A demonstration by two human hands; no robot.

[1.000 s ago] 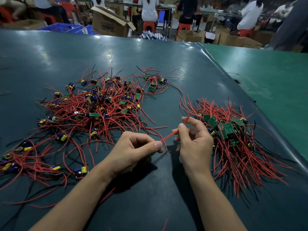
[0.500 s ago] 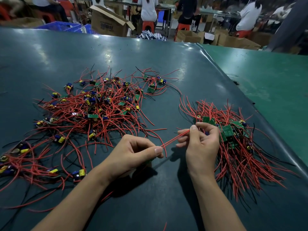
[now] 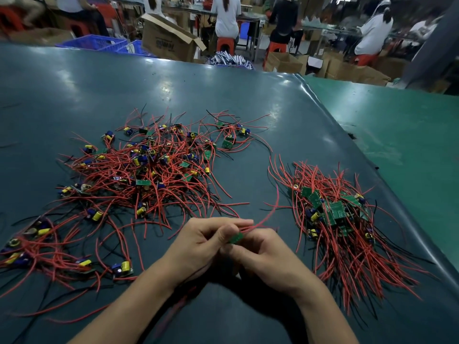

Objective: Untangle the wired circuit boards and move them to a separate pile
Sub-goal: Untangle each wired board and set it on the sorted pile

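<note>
A tangled heap of small circuit boards with red and black wires [image 3: 154,175] covers the left and middle of the dark table. A tidier pile of boards with wires combed one way [image 3: 340,224] lies to the right. Between the two, both hands meet over one small green circuit board [image 3: 236,237]. My left hand [image 3: 206,240] pinches it with thumb and fingers from the left. My right hand [image 3: 263,254] grips it from the right. Its red wires [image 3: 267,218] arc up and to the right from my fingers.
The dark mat [image 3: 173,90] ends at a raised fold on the right, beside a green table surface [image 3: 397,125]. Beyond the far edge stand an open cardboard box [image 3: 171,40], blue crates [image 3: 99,43] and several seated people on red stools.
My right hand has come back from the right-hand pile to meet my left hand. The red wire stretched between them has gone slack, and both hands now hold the board together.
</note>
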